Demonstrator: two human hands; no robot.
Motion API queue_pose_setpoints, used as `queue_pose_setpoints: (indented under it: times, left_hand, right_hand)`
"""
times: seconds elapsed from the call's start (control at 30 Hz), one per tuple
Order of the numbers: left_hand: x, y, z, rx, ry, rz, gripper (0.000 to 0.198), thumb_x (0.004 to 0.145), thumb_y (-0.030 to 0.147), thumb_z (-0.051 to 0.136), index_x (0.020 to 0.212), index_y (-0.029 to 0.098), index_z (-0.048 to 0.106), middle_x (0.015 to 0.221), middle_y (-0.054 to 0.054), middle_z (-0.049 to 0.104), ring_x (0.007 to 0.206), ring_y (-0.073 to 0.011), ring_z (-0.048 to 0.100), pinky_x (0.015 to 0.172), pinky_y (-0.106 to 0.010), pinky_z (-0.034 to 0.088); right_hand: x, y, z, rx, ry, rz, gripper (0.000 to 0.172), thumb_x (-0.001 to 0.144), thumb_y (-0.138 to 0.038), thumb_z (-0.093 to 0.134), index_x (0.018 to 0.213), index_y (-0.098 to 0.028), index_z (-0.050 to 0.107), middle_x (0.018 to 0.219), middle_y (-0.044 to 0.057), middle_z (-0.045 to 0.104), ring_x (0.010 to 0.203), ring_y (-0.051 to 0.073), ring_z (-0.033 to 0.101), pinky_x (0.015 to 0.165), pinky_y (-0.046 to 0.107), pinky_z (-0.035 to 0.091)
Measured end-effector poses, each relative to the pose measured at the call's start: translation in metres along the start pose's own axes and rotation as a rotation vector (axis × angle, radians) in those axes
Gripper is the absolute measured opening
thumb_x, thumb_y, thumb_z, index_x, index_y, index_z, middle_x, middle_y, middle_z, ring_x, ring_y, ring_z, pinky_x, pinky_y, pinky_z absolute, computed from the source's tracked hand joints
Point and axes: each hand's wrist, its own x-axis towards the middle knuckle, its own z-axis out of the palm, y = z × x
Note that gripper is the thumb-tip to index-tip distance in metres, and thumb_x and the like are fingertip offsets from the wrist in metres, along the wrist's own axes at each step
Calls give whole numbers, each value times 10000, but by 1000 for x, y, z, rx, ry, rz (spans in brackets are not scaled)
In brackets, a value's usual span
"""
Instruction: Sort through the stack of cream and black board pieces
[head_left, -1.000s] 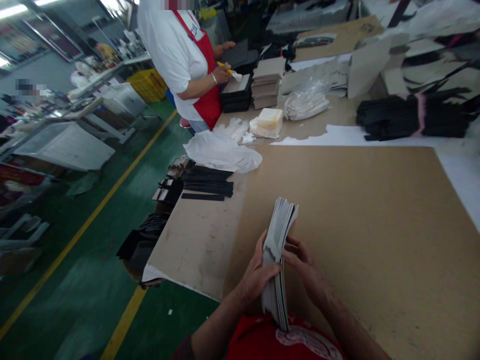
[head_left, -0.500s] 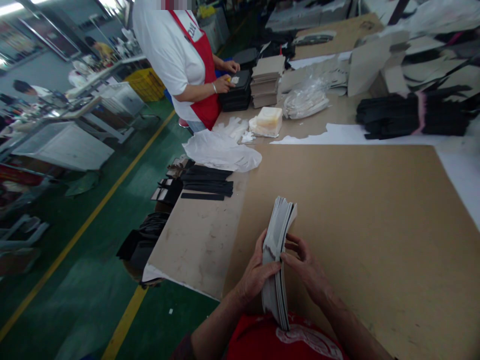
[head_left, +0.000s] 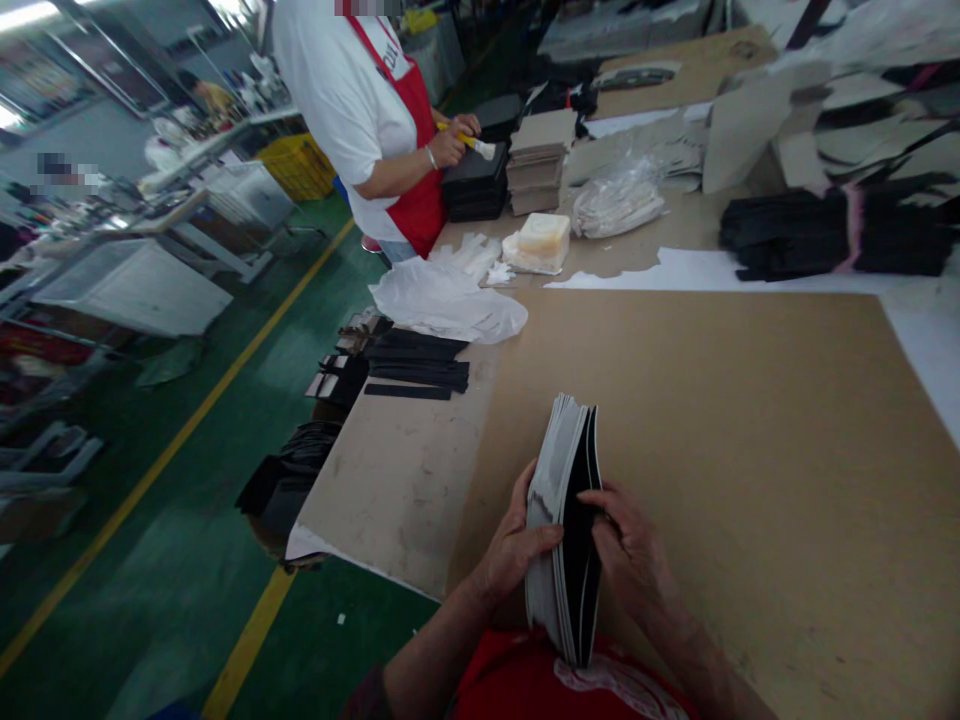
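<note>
A thick stack of sheets (head_left: 559,480), grey-white on one side and black on the other, stands on edge over the brown cardboard sheet (head_left: 735,430) at the table's near side. My left hand (head_left: 514,545) grips the stack from the left, thumb across its edge. My right hand (head_left: 634,550) pinches the rightmost sheet and has pulled it slightly apart from the rest, so its black face shows.
A person in a white shirt and red apron (head_left: 375,110) stands at the far left of the table, a brush over black boards (head_left: 472,180). Black strips (head_left: 416,365), white plastic (head_left: 446,295), a pale block (head_left: 544,240) and black bundles (head_left: 832,230) lie beyond.
My right hand has peeled the rightmost sheet away from the stack, exposing its black side. The other person has lifted the brush again over the black boards.
</note>
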Motion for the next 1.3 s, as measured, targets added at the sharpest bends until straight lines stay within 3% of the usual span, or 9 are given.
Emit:
queue_pose_setpoints:
  times: [0.07, 0.2, 0.4, 0.63, 0.83, 1.0, 1.13, 1.3]
  left_hand:
    - [0, -1, -1, -16, 7, -7, 973, 736, 283, 751, 1580, 245, 267, 1460, -68, 571, 1361, -306, 506, 1189, -437, 362]
    - [-1, -1, 0, -63, 14, -26, 962, 750, 269, 740, 1584, 263, 261, 1456, -56, 578, 1348, -293, 522, 1177, -420, 377]
    - [0, -4, -2, -56, 2, -36, 969, 757, 285, 754, 1588, 292, 256, 1440, -49, 590, 1326, -293, 537, 1165, -435, 389]
    - [0, -3, -1, -102, 6, -30, 989, 733, 288, 777, 1578, 265, 264, 1443, -63, 588, 1322, -294, 538, 1156, -424, 392]
    - [0, -1, 1, -112, -1, -44, 994, 717, 303, 778, 1574, 275, 275, 1464, -57, 572, 1355, -303, 519, 1171, -435, 388]
    - [2, 4, 5, -83, 12, -66, 1036, 671, 255, 776, 1567, 255, 258, 1440, -82, 590, 1302, -311, 565, 1123, -448, 441]
    - [2, 3, 3, 54, 64, -43, 1013, 666, 230, 772, 1553, 229, 282, 1438, -100, 591, 1313, -326, 564, 1131, -459, 442]
    - [1, 2, -1, 148, 57, 5, 1031, 702, 327, 808, 1566, 224, 256, 1487, -116, 556, 1359, -336, 536, 1156, -467, 433]
  right_hand:
    - [0, 0, 1, -68, -30, -17, 260, 874, -277, 497, 972, -238, 734, 1231, 84, 662, 1074, 239, 662, 939, 359, 538]
    - [1, -7, 4, -105, -61, 11, 312, 953, -436, 511, 1049, -236, 730, 1190, 100, 657, 1023, 240, 667, 885, 352, 544]
    - [3, -16, 7, -206, -30, -6, 369, 902, -568, 611, 1016, -234, 715, 1076, 94, 663, 959, 257, 671, 841, 374, 532]
    - [3, -13, 8, -261, -33, -2, 352, 927, -532, 566, 1051, -221, 673, 1066, 95, 678, 913, 247, 670, 818, 388, 533]
    - [-1, -4, 6, -217, 24, -111, 404, 958, -316, 438, 1320, -254, 604, 1292, 110, 664, 1136, 250, 661, 934, 414, 561]
    - [2, -3, 9, -284, 0, -199, 316, 937, -242, 443, 1084, -235, 723, 1431, 120, 557, 1330, 275, 547, 1112, 468, 487]
    - [4, -6, 9, -282, -43, -161, 301, 977, -359, 482, 1097, -227, 725, 1417, 141, 554, 1297, 291, 561, 1112, 485, 480]
    - [4, -10, 8, -269, -53, -109, 340, 954, -519, 560, 1027, -236, 735, 1388, 139, 581, 1248, 310, 594, 1061, 479, 500]
